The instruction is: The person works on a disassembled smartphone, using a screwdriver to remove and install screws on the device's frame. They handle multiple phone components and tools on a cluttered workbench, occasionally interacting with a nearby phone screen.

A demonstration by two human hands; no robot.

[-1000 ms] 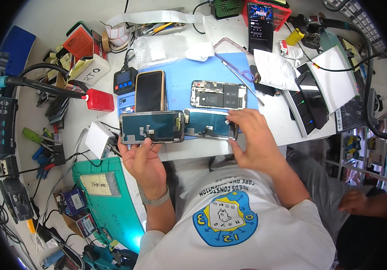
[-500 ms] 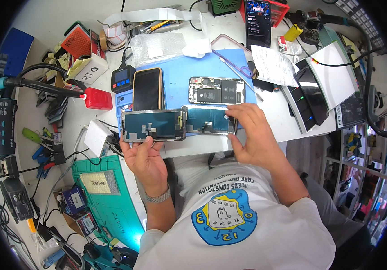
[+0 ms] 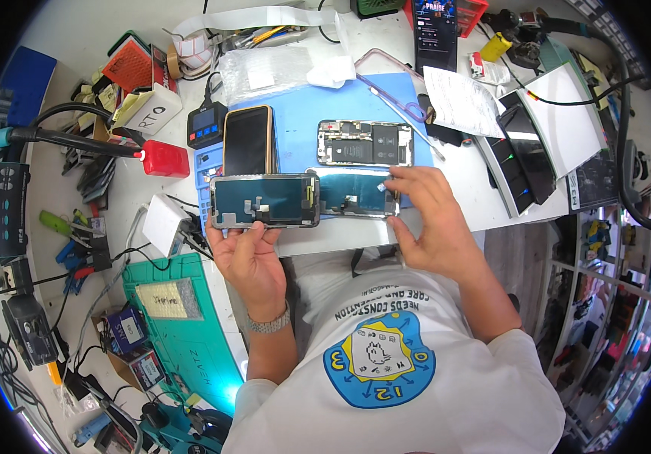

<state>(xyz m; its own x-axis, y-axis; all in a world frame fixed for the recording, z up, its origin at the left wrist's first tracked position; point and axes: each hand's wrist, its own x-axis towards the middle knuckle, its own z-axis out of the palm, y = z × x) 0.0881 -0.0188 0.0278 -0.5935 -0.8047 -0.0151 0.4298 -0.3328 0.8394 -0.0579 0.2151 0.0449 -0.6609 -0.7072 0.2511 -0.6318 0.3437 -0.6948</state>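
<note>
Phone screens [image 3: 265,200] in hands, blue mat [image 3: 303,113], cluttered workbench [image 3: 446,189]

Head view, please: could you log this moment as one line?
left hand: holds phone screen panel | right hand: fingertips on second screen panel | opened phone body: behind, on blue mat

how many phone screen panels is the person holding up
2: one screen panel in the left hand, a second panel beside it at the right hand. Others may lie hidden among the clutter.

Lit phone screen [image 3: 437,30], desk's far edge
</note>
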